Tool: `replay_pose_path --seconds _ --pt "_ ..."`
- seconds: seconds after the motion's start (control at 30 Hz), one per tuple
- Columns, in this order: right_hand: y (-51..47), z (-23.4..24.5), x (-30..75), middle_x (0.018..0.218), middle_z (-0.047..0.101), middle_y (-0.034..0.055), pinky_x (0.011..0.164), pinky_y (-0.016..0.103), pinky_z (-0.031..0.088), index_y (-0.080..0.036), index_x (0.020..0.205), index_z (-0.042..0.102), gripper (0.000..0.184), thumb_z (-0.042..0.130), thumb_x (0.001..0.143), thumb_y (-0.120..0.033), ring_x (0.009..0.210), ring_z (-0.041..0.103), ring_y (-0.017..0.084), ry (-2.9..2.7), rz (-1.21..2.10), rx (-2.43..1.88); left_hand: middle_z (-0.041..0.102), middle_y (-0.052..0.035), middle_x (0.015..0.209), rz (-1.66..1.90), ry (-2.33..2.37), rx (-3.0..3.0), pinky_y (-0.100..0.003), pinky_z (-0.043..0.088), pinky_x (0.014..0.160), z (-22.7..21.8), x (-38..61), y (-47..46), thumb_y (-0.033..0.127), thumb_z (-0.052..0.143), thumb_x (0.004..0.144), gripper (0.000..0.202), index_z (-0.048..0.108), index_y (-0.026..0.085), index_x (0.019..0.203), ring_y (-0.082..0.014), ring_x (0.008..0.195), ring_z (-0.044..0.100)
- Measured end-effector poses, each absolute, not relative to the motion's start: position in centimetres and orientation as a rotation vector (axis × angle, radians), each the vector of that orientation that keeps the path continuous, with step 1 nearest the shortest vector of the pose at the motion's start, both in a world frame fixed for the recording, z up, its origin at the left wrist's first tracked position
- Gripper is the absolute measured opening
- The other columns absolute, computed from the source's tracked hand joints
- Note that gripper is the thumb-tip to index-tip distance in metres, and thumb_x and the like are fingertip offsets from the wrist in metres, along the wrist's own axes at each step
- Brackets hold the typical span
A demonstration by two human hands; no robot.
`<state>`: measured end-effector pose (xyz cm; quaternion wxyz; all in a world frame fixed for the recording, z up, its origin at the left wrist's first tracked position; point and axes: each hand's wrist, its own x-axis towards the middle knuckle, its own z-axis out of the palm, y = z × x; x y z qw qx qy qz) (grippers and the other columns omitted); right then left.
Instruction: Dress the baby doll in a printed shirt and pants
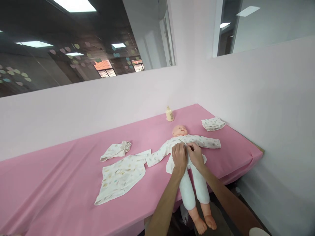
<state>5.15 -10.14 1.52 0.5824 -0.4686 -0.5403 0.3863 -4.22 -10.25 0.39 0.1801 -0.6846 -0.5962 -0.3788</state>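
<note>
A baby doll point(180, 130) lies on its back on the pink-covered table, its feet hanging past the front edge. It has on a white patterned baby shirt point(161, 152), sleeves spread wide, and pale leggings point(186, 190). Over the doll's chest, my left hand point(179, 156) has its fingers closed on the shirt front. Beside it, my right hand point(195, 154) pinches the shirt's edge, thumb and fingers together. Exactly what lies between the fingertips is hidden by the hands.
Flat to the left lies a patterned garment point(123, 175), with a smaller folded cloth point(115, 150) behind it. A pump bottle point(169, 114) stands near the wall. Another folded cloth point(213, 124) sits back right. The pink sheet point(73, 177) meets walls behind and at right.
</note>
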Motion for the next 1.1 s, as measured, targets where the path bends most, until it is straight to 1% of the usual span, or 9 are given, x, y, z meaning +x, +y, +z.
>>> replay_pose_path --seconds 0.13,0.33,0.47,0.57,0.7,0.77,0.87,0.93,1.1 --pt "-10.3 1.5 4.8 0.088 0.071 0.0073 0.080 0.036 0.049 -0.019 0.083 0.066 0.020 0.053 0.084 -0.034 0.084 0.064 0.023 -1.227 0.902 -1.111 0.060 -0.0064 0.078 -1.107 -1.759 -1.926 -0.033 0.040 0.071 0.2 -4.2 -10.2 0.011 0.041 0.092 0.019 0.057 0.017 0.084 -0.0210 0.073 0.053" --pt "-10.4 1.4 4.8 0.095 0.072 0.0075 0.083 0.036 0.049 -0.019 0.086 0.069 0.020 0.052 0.084 -0.030 0.088 0.065 0.022 -1.287 0.871 -1.082 0.064 -0.0090 0.086 -1.245 -1.787 -2.075 -0.037 0.044 0.077 0.2 -4.3 -10.5 0.011 0.043 0.089 0.019 0.061 0.017 0.093 -0.0233 0.082 0.057" --pt "-10.3 1.0 4.9 0.106 0.072 0.0078 0.089 0.039 0.049 -0.021 0.089 0.070 0.021 0.051 0.084 -0.027 0.097 0.065 0.023 -1.343 0.805 -1.062 0.067 -0.0074 0.094 -1.577 -1.904 -2.216 -0.036 0.046 0.082 1.1 -4.8 -10.7 0.016 0.046 0.088 0.019 0.063 0.019 0.094 -0.0218 0.090 0.059" --pt "-10.2 0.7 4.7 0.109 0.072 0.0072 0.096 0.042 0.048 -0.023 0.090 0.072 0.024 0.049 0.085 -0.025 0.105 0.064 0.024 -1.401 0.745 -1.055 0.069 -0.0050 0.097 -1.848 -2.021 -2.317 -0.033 0.047 0.083 1.9 -5.5 -10.7 0.018 0.045 0.087 0.023 0.066 0.020 0.095 -0.0189 0.091 0.062" --pt "-10.3 0.3 4.5 0.111 0.072 0.0078 0.101 0.044 0.046 -0.023 0.092 0.073 0.027 0.047 0.087 -0.025 0.111 0.063 0.024 -1.469 0.660 -1.035 0.070 -0.0049 0.087 -2.072 -2.161 -2.303 -0.031 0.047 0.079 2.4 -6.0 -10.5 0.029 0.048 0.087 0.022 0.066 0.017 0.089 -0.0181 0.083 0.062" --pt "-10.4 0.1 4.5 0.113 0.071 0.0077 0.101 0.044 0.046 -0.023 0.094 0.073 0.028 0.046 0.087 -0.025 0.112 0.063 0.024 -1.498 0.650 -1.036 0.068 -0.0048 0.082 -2.081 -2.211 -2.263 -0.031 0.047 0.076 2.5 -6.0 -10.3 0.033 0.049 0.087 0.022 0.064 0.017 0.082 -0.0179 0.079 0.061" --pt "-10.4 -0.1 4.7 0.115 0.070 0.0086 0.097 0.044 0.049 -0.022 0.108 0.070 0.032 0.046 0.088 -0.027 0.109 0.063 0.025 -1.494 0.652 -1.087 0.066 -0.0044 0.079 -2.045 -2.251 -2.230 -0.030 0.045 0.075 2.6 -5.7 -10.0 0.031 0.047 0.087 0.022 0.060 0.017 0.077 -0.0174 0.078 0.060" --pt "-10.3 -0.2 4.8 0.116 0.069 0.0101 0.097 0.045 0.048 -0.019 0.116 0.066 0.036 0.046 0.087 -0.026 0.109 0.062 0.026 -1.505 0.594 -1.142 0.065 -0.0038 0.078 -2.022 -2.293 -2.202 -0.030 0.045 0.073 2.7 -5.5 -9.8 0.030 0.046 0.087 0.021 0.059 0.017 0.076 -0.0169 0.076 0.059" --pt "-10.0 -0.3 5.2 0.117 0.069 0.0095 0.101 0.047 0.043 -0.019 0.115 0.067 0.036 0.045 0.086 -0.021 0.113 0.058 0.027 -1.683 0.449 -1.108 0.066 -0.0044 0.080 -1.964 -2.398 -2.177 -0.029 0.046 0.072 3.3 -5.4 -9.7 0.028 0.044 0.086 0.021 0.058 0.017 0.076 -0.0163 0.076 0.060"
